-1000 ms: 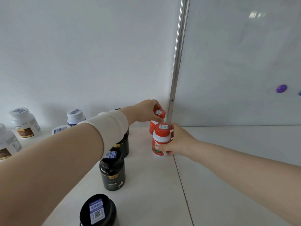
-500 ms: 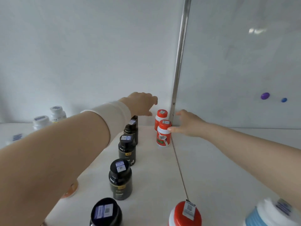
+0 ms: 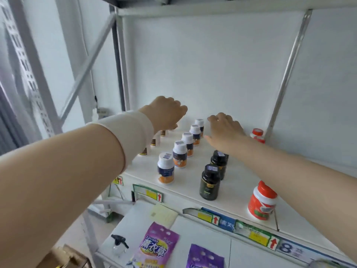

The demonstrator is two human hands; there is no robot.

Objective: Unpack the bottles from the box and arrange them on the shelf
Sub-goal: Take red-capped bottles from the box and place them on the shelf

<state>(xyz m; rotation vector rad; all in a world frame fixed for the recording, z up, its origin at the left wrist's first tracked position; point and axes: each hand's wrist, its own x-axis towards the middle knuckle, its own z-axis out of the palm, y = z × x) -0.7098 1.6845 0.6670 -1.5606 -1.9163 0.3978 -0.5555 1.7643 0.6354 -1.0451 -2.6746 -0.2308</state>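
Nearest, at the bottom left corner, a brown cardboard box (image 3: 61, 257) shows only a blurred corner. Beside it, on a lower white board, lie two glossy purple packets (image 3: 157, 246) and a small clear spray bottle (image 3: 118, 242) with a black trigger. Above them is the smooth white shelf (image 3: 189, 192), its front edge lined with paper price tags (image 3: 257, 237). A squat red bottle (image 3: 262, 202) with a red cap stands upright at the front right. To its left, dark round bottles (image 3: 209, 182) with black caps run back in a row, and further left a row of white-capped bottles (image 3: 166, 168) with blue and orange labels does the same. The right arm reaches in bare from the right. The right hand (image 3: 226, 128) is held flat, palm down, with fingers straight and spread, gripping nothing, above the shelf just right of the white-capped row. The left arm stretches forward with a pale cloth band (image 3: 125, 132) round the wrist. The left hand (image 3: 166, 113) hangs knuckles up with fingers loosely curled downward, and it seems to hold nothing, though its fingertips are hidden. Small brown-labelled bottles (image 3: 154, 141) peek out beneath it. Two more red-capped bottles (image 3: 257, 135) stand at the back by the metal post.
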